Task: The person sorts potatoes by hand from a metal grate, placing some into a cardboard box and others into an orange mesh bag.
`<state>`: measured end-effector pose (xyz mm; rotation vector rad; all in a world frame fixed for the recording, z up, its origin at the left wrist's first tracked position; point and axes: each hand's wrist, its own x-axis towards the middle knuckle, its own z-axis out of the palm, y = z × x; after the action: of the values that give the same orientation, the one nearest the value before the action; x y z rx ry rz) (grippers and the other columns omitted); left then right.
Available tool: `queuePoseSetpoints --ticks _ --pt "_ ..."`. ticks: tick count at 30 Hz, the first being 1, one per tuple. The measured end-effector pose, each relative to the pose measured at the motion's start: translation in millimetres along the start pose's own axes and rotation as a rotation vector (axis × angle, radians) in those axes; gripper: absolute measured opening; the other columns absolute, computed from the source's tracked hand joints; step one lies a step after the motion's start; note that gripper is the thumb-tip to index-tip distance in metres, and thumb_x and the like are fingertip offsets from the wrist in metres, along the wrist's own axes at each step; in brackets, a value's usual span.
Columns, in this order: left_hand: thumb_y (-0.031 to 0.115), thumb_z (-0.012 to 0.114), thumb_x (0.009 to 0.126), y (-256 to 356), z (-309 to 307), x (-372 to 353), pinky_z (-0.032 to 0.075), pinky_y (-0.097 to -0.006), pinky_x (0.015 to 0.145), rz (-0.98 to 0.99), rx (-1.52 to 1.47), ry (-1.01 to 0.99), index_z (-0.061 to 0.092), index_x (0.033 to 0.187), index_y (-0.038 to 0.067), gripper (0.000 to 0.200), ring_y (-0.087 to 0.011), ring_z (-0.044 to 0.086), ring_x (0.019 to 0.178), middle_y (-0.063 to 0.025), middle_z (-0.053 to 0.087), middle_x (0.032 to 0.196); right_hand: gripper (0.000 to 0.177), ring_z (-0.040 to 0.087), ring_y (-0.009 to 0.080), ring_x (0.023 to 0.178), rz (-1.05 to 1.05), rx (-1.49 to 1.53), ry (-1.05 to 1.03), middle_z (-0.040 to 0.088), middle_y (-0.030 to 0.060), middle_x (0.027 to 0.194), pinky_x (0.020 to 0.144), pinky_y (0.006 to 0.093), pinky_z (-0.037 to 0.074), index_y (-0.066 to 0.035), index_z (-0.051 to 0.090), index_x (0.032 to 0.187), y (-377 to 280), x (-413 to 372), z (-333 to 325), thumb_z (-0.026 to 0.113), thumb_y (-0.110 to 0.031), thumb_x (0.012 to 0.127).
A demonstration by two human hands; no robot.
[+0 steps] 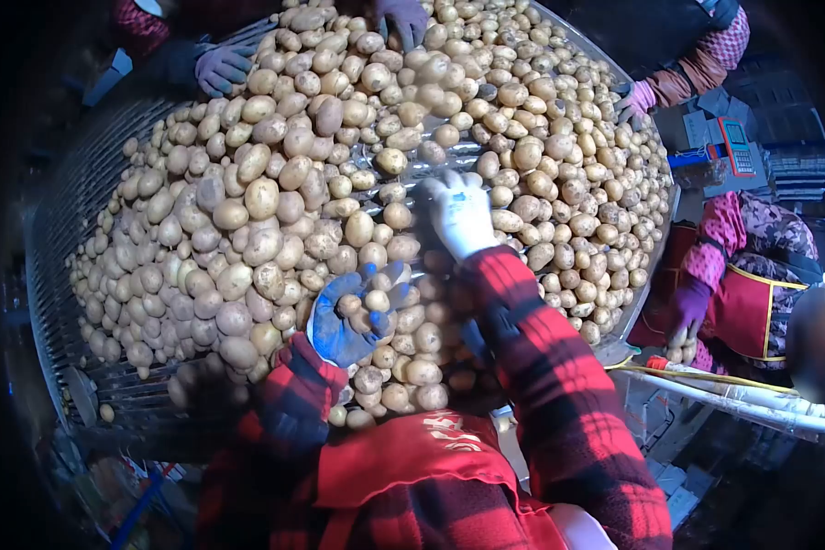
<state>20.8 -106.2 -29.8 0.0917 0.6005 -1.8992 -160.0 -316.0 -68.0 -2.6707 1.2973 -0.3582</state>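
Observation:
A big heap of potatoes (262, 197) covers a slatted metal table (73, 206). My left hand (348, 316), in a blue glove, is palm up near the heap's front edge, its fingers curled round a few small potatoes (376, 301). My right hand (458, 209), in a white glove, reaches over a bare strip of wet slats (422, 170) in the middle of the heap. Its fingertips are blurred, and whether anything is between them cannot be made out. More potatoes (423, 371) lie between my two forearms, close to my red apron (422, 458).
Co-workers' gloved hands are at the heap's far left (223, 69), far middle (403, 20) and far right (636, 99). Another person's purple-gloved hand (689, 304) is beyond the right rim. An orange device (736, 147) stands right; a white pipe (733, 399) runs lower right.

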Motion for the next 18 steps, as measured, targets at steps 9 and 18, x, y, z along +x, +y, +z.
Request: queuePoseSetpoints --ticks 9,18 --pt "0.035 0.051 0.110 -1 11 -3 0.058 -0.0325 0.081 0.026 0.261 0.098 0.052 0.154 0.015 0.049 -0.0274 0.057 0.131 -0.0099 0.058 0.148 0.039 0.067 0.0247 0.114 0.155 0.934 -0.337 0.071 0.0151 0.122 0.100 0.0392 0.052 -0.001 0.070 0.130 -57 -28 -99 0.069 -0.024 0.099" --pt "0.034 0.054 0.109 5 -3 -9 0.059 -0.0364 0.079 -0.023 0.145 0.147 0.060 0.146 0.015 0.042 -0.0376 0.059 0.129 -0.0116 0.054 0.155 0.035 0.057 0.0355 0.126 -0.138 0.053 0.023 0.067 0.0095 0.128 0.100 0.0524 0.050 -0.016 0.071 0.125 -20 127 -9 0.069 -0.029 0.092"
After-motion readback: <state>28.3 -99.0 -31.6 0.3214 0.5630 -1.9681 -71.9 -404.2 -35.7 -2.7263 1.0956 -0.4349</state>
